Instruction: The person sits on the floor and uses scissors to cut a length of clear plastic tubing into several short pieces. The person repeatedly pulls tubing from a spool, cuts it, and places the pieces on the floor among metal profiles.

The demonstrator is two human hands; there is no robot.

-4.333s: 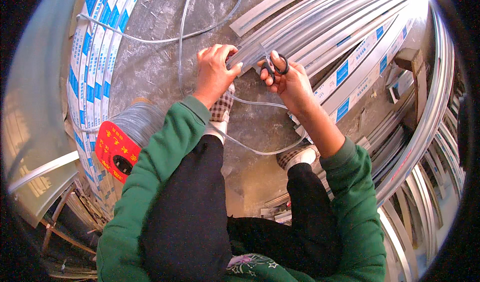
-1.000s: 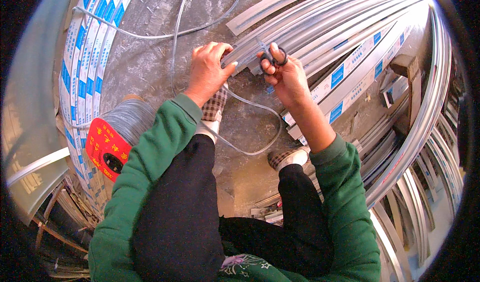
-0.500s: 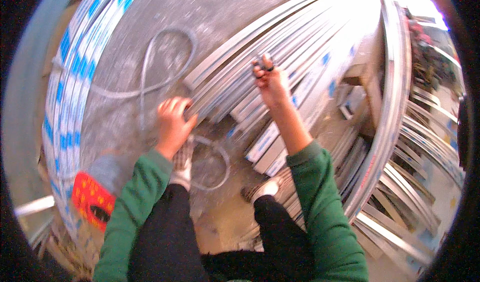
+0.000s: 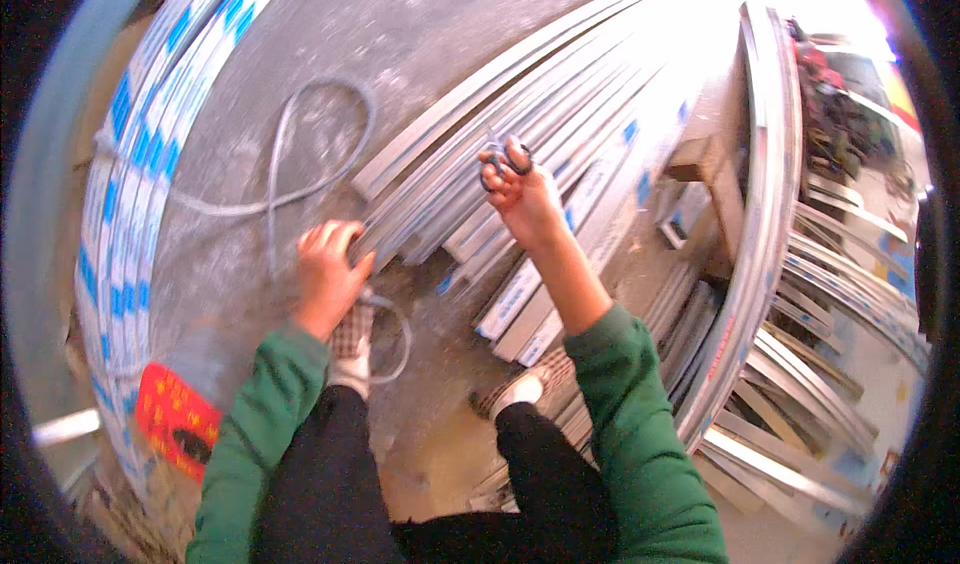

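In my right hand [image 4: 522,196] is a pair of scissors with dark ring handles [image 4: 494,171], raised above a bundle of long silvery metal profiles [image 4: 470,149]. My fingers are closed about the handles; the blades are hard to make out. My left hand [image 4: 328,269] hovers by the near ends of the bundle, its fingers bent and the thumb apart from them. Nothing can be made out between them. Beneath it a pale grey strap or hose [image 4: 403,329] curls on the floor beside my checked shoe [image 4: 350,334].
A larger loop of the pale strap or hose [image 4: 278,144] lies farther left on the grey floor. Blue-and-white wrapped profiles [image 4: 140,184] line the left side, near a red patterned packet [image 4: 178,419]. On the right are a long metal beam [image 4: 775,164] and stacked offcuts [image 4: 815,384].
The view has shifted a little, carrying most things leftward. My right hand has lowered slightly and the scissors' rings show more clearly. My left hand stays by the profile ends.
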